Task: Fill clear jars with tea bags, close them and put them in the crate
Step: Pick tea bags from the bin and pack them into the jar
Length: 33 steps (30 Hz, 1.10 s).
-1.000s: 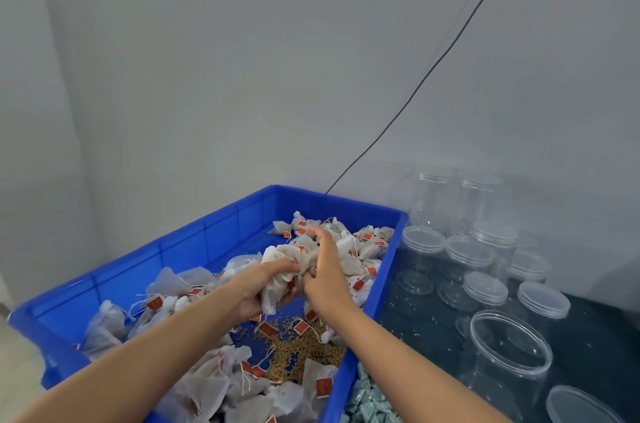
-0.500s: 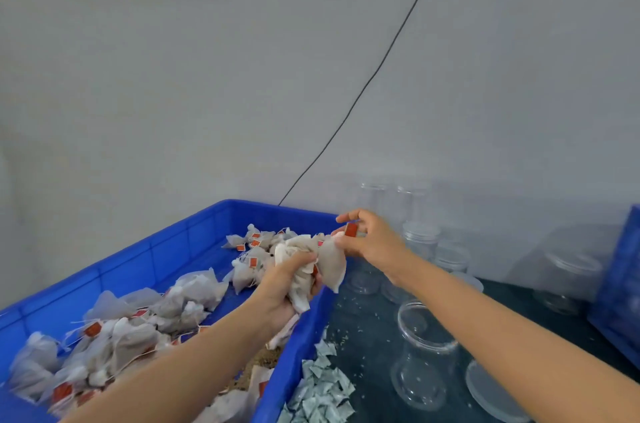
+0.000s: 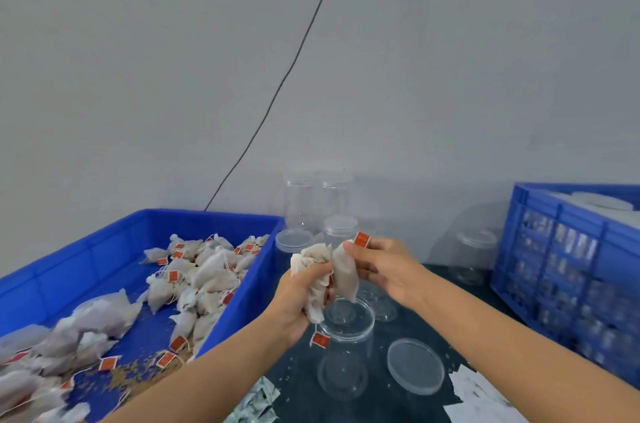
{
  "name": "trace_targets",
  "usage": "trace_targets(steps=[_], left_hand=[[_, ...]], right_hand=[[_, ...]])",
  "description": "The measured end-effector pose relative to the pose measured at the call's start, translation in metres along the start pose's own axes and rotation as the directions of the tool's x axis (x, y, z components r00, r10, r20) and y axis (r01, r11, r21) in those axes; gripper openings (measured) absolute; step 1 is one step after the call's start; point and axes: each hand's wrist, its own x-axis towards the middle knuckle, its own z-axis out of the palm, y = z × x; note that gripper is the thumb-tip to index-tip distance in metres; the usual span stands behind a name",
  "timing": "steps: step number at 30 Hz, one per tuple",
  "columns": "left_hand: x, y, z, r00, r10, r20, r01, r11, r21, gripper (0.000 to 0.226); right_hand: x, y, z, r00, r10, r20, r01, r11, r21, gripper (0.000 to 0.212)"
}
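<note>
We note our left hand (image 3: 300, 298) curled round a bunch of white mesh tea bags with orange-red paper tags (image 3: 317, 279); since the earlier picture it has come off the rim of the shallow blue plastic tray (image 3: 239, 315) and now holds the bunch directly above the open clear plastic jar (image 3: 346, 348) standing on the dark tabletop (image 3: 460, 287).

Our right hand (image 3: 382, 267) pinches one bag of that bunch near its top, an orange tag showing at the fingertips (image 3: 349, 246); earlier it was higher and further from the left hand.

Loose tea bags (image 3: 204, 273) lie heaped in the tray, with spilled grains on its floor.

A round clear lid (image 3: 415, 365) lies flat just right of the open jar.

Lidded empty clear jars (image 3: 337, 228) stand behind the hands near the wall.

The blue slotted plastic crate (image 3: 568, 270) is now far more in view at right, with closed jars dimly visible inside.
</note>
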Motion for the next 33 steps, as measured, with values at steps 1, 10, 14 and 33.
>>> trace_targets(steps=[1, 10, 14, 33], left_hand=[[0.002, -0.002, 0.001, 1.000, -0.002, 0.002, 0.002, 1.000, 0.027, 0.016], [0.018, -0.005, -0.010, 0.999, -0.013, -0.034, 0.014, 0.998, 0.053, 0.035], [0.019, -0.002, -0.018, 0.997, -0.057, -0.044, 0.055, 0.997, -0.054, 0.030], [0.014, 0.007, -0.023, 0.965, -0.203, 0.166, 0.242, 0.933, -0.265, 0.045]], right_hand=[[-0.001, 0.001, -0.004, 1.000, -0.002, -0.011, 0.002, 1.000, -0.020, 0.009], [0.000, -0.001, -0.017, 0.984, -0.167, -0.063, 0.145, 0.953, -0.265, 0.005], [-0.003, -0.002, -0.021, 0.975, -0.223, 0.026, 0.212, 0.878, -0.429, 0.002], [0.006, 0.009, -0.009, 0.845, -0.439, 0.307, 0.519, 0.530, -0.670, 0.033]])
